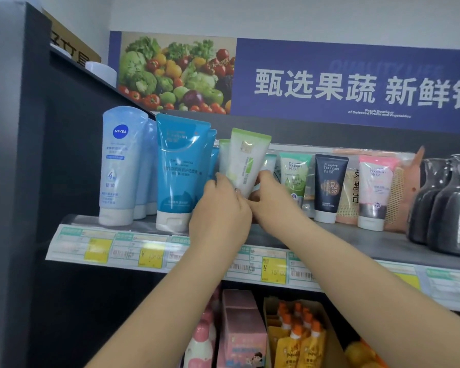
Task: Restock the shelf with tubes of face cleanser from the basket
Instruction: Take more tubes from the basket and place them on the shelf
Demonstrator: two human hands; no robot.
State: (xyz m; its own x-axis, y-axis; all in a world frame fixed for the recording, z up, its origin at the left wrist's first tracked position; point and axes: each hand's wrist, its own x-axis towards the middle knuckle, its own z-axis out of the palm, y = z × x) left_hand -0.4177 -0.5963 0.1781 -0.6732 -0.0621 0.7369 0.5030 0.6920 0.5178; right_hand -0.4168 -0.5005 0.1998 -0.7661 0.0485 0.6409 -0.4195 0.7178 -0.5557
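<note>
Both hands are up at the shelf (356, 243). The left hand (221, 211) and the right hand (274, 200) together grasp the lower end of a white-and-green cleanser tube (246, 158), fingers curled around it from either side. The tube stands cap-down and tilted, over the middle of the shelf near its front edge, just right of the blue tube (181, 168) and left of the green Pure Fountain tube (294, 173). The pale Nivea tube (120, 163) stands at the shelf's left end.

White-green tube (246, 160), seemingly tilted, above shelf (329, 235)
</note>
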